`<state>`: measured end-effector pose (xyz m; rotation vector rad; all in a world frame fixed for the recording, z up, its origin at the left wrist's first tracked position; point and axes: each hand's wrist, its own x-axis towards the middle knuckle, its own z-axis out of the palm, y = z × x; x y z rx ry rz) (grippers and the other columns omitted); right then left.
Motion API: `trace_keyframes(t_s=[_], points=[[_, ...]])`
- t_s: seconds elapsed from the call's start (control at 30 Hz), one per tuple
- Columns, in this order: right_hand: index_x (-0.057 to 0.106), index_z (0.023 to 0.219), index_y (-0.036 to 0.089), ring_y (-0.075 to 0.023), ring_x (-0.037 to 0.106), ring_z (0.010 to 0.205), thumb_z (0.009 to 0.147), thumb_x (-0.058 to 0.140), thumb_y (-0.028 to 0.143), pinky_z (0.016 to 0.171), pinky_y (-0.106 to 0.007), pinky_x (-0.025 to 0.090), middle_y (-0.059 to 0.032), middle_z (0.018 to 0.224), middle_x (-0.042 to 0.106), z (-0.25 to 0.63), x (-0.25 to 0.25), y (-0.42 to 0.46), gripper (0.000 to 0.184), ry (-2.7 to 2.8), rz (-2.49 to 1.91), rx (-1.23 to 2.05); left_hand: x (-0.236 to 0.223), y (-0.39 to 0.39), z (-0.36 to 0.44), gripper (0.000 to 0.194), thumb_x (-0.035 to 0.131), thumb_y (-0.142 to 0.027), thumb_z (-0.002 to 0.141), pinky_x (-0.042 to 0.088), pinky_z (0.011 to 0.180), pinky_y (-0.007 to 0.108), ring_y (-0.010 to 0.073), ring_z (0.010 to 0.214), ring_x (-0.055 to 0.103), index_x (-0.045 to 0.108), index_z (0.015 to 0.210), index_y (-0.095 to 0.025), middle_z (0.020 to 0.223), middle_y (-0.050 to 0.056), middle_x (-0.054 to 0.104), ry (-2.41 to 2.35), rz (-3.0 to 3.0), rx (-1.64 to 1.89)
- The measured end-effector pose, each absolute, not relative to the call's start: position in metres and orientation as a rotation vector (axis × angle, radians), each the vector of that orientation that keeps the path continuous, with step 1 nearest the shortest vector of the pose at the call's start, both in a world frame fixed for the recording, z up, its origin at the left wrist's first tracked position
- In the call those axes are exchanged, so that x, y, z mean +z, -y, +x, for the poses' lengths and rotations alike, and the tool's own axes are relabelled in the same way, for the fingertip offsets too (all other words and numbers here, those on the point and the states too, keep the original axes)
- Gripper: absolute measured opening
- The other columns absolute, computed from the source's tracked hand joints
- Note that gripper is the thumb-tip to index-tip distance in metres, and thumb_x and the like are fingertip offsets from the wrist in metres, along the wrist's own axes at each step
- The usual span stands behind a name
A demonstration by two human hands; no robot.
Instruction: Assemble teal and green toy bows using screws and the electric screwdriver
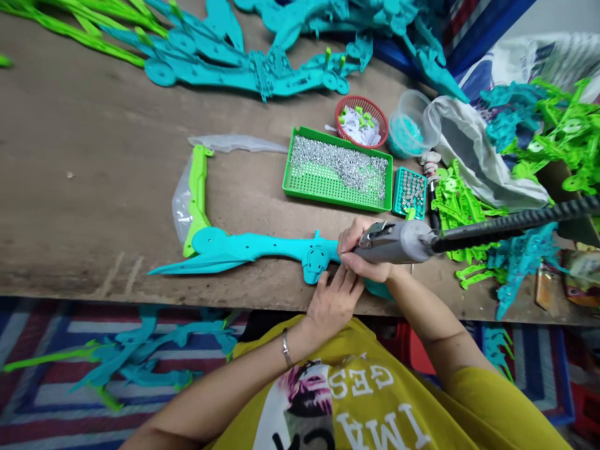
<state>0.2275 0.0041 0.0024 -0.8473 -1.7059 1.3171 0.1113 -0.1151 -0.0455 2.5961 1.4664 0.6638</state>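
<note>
A long turquoise plastic toy part [272, 245] lies along the table near its front edge. My right hand [363, 250] is wrapped round a grey electric screwdriver [396, 242] with a black coiled cord, over the part's right end. Just beside it, my left hand [335, 297] grips that end of the toy part with bent fingers. The screwdriver's tip is hidden by my hands. At the part's left end, a lime-green plastic piece [197, 194] stands out at an angle with a translucent blade [182, 203] along it.
Beyond my hands are a green tray [328, 199] of small silver screws, a teal box [410, 190] of small round metal pieces, a red basket [344, 125] and a clear tub [407, 125]. Green and turquoise parts [469, 212] pile up at right; turquoise assemblies [225, 75] lie at the back.
</note>
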Motion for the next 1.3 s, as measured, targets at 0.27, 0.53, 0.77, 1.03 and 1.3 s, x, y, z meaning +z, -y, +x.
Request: trace_keyframes(t_s=[0.27,0.53,0.77,1.03,1.3], points=[[0.063,0.101,0.027,-0.0125,0.054,0.044,0.081,0.072,0.031,0.047,-0.027,0.049,0.0086,0.052,0.054,0.232,0.038,-0.018,0.022,1.37,-0.557,1.137,-0.02,0.1,0.097,0.04,0.05,-0.031,0.102,0.044,0.095,0.042,0.0266,0.119,0.063,0.062,0.135,-0.011,0.134,0.016,0.068,-1.322,2.666,0.682],[0.063,0.091,0.027,-0.0137,0.049,0.04,0.073,0.069,0.026,0.044,-0.029,0.046,0.0079,0.048,0.051,0.252,0.054,-0.032,0.019,1.142,-0.726,0.889,0.012,-0.058,0.052,0.024,0.047,-0.018,0.094,0.052,0.083,0.035,0.0213,0.09,0.064,0.07,0.1,-0.014,0.096,0.009,0.073,-1.125,2.311,0.77],[0.063,0.092,0.025,-0.0144,0.054,0.043,0.077,0.072,0.025,0.048,-0.029,0.048,0.007,0.05,0.055,0.262,0.056,-0.026,0.018,1.169,-0.709,0.889,-0.001,-0.163,0.08,0.021,0.056,-0.014,0.08,0.056,0.08,0.029,0.0166,0.081,0.072,0.071,0.094,-0.014,0.084,0.006,0.077,-0.886,1.613,0.067],[0.062,0.092,0.026,-0.0144,0.054,0.043,0.078,0.073,0.028,0.046,-0.029,0.048,0.0078,0.05,0.055,0.262,0.055,-0.033,0.018,1.166,-0.742,0.878,-0.012,-0.168,0.135,0.032,0.075,-0.012,0.076,0.055,0.094,0.041,0.0204,0.09,0.074,0.067,0.107,-0.013,0.1,0.011,0.076,-0.722,1.12,0.344],[0.06,0.094,0.026,-0.0137,0.055,0.046,0.079,0.076,0.033,0.049,-0.029,0.048,0.008,0.052,0.056,0.267,0.05,-0.041,0.023,1.205,-0.784,0.85,-0.013,-0.179,0.126,0.02,0.061,-0.002,0.081,0.053,0.099,0.038,0.0136,0.097,0.068,0.068,0.095,-0.015,0.102,0.006,0.069,-0.887,1.05,0.779]])
